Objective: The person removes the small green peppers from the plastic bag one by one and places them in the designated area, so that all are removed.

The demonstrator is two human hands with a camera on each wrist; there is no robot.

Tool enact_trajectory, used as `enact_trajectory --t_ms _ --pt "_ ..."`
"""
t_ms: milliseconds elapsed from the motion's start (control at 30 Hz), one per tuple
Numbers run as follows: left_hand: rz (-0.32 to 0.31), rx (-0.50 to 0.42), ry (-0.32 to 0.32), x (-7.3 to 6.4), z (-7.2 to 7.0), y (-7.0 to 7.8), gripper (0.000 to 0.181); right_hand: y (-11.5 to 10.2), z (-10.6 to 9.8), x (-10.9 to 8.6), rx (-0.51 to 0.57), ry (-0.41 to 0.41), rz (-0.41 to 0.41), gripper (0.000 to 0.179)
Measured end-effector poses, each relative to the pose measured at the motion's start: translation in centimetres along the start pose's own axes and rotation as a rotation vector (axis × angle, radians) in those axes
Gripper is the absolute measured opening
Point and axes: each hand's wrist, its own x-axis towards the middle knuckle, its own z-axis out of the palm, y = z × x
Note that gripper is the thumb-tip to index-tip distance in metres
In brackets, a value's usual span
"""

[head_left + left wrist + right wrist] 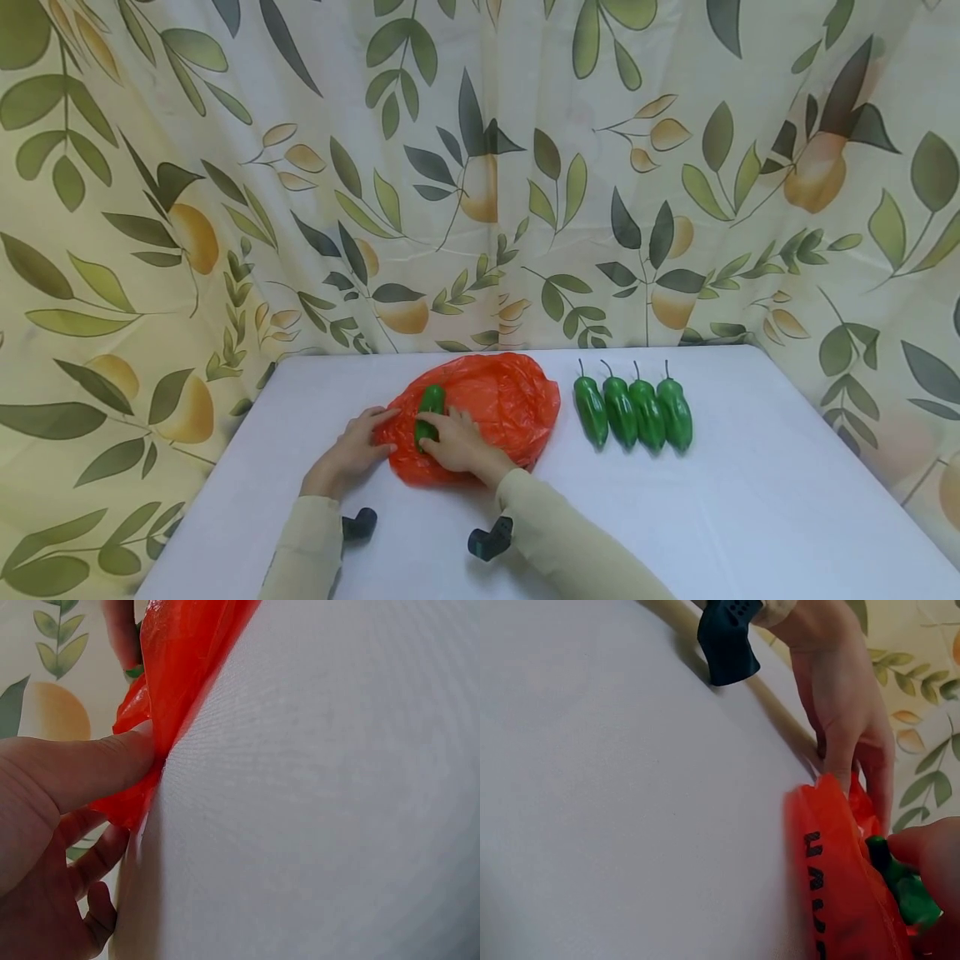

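A red plastic bag [517, 417] lies spread on the white table, its side lettered in black in the right wrist view. Over its left part, my right hand [461, 446] grips a green chili pepper [432, 400], which points away from me. Thumb and fingertips meet the pepper [916, 900] near its dark stem end in the right wrist view. At the bag's left edge is my left hand [356, 446], pinching the plastic. The left wrist view has that thumb [105, 769] on the bag [187, 660], with the other fingers curled below it.
Several green chili peppers [632, 412] lie in a row right of the bag, stems toward the back. A leaf-and-fruit patterned curtain [480, 208] hangs behind and beside the white table [750, 517]. Dark wrist mounts [491, 539] stick out from the sleeves.
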Motion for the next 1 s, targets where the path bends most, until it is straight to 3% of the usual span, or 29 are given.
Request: enact_trajectory --t_ms 567,1000 --pt "-0.021 -0.029 0.001 0.3 0.2 0.0 0.064 1.3 -0.3 -0.2 0.152 0.056 -0.027 0.045" --pt "-0.018 -0.024 0.004 0.3 0.2 -0.5 0.063 2.0 -0.8 -0.4 0.182 0.033 -0.073 0.047"
